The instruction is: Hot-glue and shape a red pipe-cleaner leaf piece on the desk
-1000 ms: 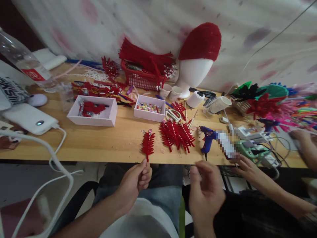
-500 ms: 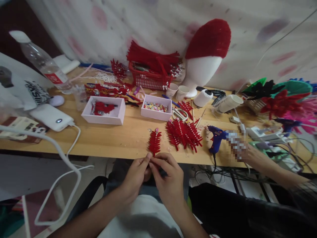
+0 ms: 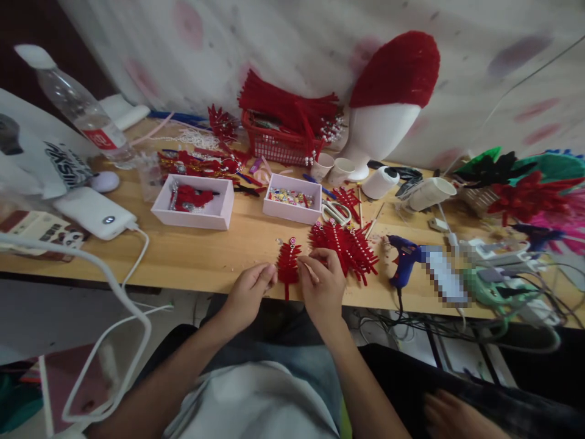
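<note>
The red feathery piece (image 3: 287, 266) sits upright at the front edge of the table (image 3: 205, 259), pinched between two hands. The right hand (image 3: 322, 286) nips its side fronds with narrow fingertips; the left hand (image 3: 249, 291), fingers curled close, touches its other side near the stem, though whether it truly grips I cannot tell. This looks like shaping or fitting the fronds; the next move likely calls for a delicate pinch. The piece is bristly, leaf-shaped, with a small bead ornament on top. Just right lies a pile of similar red pieces (image 3: 345, 244), then a blue glue gun (image 3: 402, 259).

pixelated patch (image 3: 445, 282) beside glue gun (image 3: 402, 259)
</note>
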A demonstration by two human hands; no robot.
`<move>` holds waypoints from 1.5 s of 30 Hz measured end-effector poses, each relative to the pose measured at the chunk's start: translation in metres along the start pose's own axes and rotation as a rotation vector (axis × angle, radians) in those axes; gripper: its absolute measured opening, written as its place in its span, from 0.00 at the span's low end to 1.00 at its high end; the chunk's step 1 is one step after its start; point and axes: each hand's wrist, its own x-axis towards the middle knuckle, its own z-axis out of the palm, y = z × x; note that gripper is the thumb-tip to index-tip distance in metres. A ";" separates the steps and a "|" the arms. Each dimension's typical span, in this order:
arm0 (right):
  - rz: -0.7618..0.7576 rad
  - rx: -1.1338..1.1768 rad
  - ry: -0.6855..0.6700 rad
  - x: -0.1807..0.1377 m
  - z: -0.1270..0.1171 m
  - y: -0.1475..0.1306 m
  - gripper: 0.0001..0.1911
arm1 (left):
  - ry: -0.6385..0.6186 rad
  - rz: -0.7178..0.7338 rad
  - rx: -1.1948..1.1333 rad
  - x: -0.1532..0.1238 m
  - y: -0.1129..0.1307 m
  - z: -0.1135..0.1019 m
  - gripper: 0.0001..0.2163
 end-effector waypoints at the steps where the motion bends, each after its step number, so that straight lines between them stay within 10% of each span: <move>1: -0.007 -0.013 -0.017 0.001 0.004 0.004 0.08 | -0.037 0.011 0.024 0.004 0.001 -0.003 0.17; 14: 0.014 -0.035 -0.102 -0.003 0.017 0.016 0.11 | -0.057 0.171 0.817 0.017 0.014 -0.007 0.17; 45: 0.076 0.040 -0.154 -0.015 0.001 0.004 0.20 | -0.129 0.281 1.054 0.013 -0.005 -0.004 0.18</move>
